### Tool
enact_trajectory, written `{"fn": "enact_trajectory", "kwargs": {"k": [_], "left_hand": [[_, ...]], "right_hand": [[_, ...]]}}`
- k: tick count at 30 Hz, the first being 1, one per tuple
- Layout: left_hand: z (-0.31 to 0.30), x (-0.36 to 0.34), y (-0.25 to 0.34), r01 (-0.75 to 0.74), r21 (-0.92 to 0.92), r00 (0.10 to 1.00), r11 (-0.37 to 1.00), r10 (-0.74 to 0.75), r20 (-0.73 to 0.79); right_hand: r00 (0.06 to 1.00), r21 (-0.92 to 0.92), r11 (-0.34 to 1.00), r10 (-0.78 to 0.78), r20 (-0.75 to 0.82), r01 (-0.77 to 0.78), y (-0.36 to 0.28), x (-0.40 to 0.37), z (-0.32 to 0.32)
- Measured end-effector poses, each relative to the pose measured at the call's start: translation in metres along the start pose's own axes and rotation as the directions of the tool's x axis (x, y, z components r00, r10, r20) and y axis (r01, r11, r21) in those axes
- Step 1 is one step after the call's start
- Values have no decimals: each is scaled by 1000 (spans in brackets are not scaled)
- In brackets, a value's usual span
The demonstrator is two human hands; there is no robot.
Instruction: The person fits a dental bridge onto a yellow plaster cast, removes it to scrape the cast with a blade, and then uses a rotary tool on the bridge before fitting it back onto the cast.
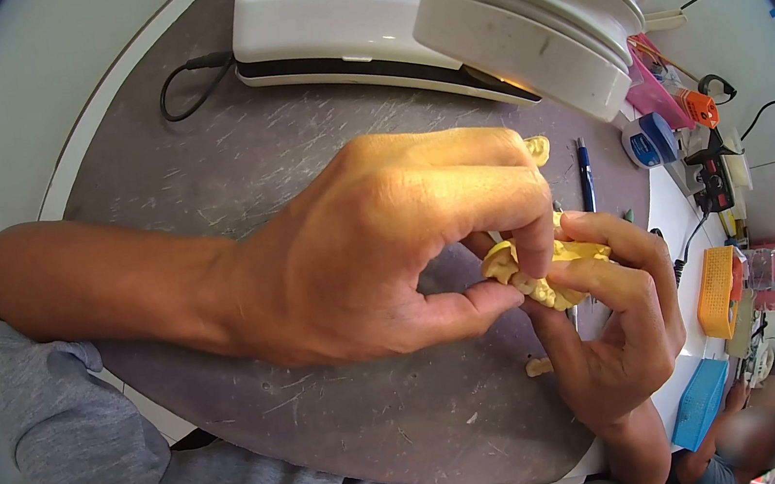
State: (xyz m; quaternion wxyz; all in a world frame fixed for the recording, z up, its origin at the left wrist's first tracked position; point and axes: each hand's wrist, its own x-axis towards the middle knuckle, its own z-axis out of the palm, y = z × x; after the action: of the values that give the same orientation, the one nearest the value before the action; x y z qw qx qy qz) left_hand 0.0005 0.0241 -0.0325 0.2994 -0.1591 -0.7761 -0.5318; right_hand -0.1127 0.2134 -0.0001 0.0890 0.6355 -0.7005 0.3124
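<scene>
A yellow plaster dental cast with moulded teeth is held between both hands above the grey bench. My left hand comes in from the left, its thumb and index finger closed on the cast's near-left edge at a pale tooth. From the lower right, my right hand grips the cast with fingers over its top and thumb beneath. Part of the cast is covered by fingers. Another yellow cast piece shows beyond my left knuckles. On the bench below the hands lies a small beige piece.
A white machine and a ribbed white suction hose stand behind the hands. Rightward are a blue pen, a blue-lidded tub, a yellow basket and a blue basket. Another person sits at lower right.
</scene>
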Motion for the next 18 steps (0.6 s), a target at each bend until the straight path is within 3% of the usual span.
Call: {"fn": "enact_trajectory", "kwargs": {"k": [18], "left_hand": [[-1, 1, 3, 29, -12, 1000, 1000, -29, 0]], "right_hand": [[998, 67, 997, -41, -40, 44, 4, 4, 3]]}}
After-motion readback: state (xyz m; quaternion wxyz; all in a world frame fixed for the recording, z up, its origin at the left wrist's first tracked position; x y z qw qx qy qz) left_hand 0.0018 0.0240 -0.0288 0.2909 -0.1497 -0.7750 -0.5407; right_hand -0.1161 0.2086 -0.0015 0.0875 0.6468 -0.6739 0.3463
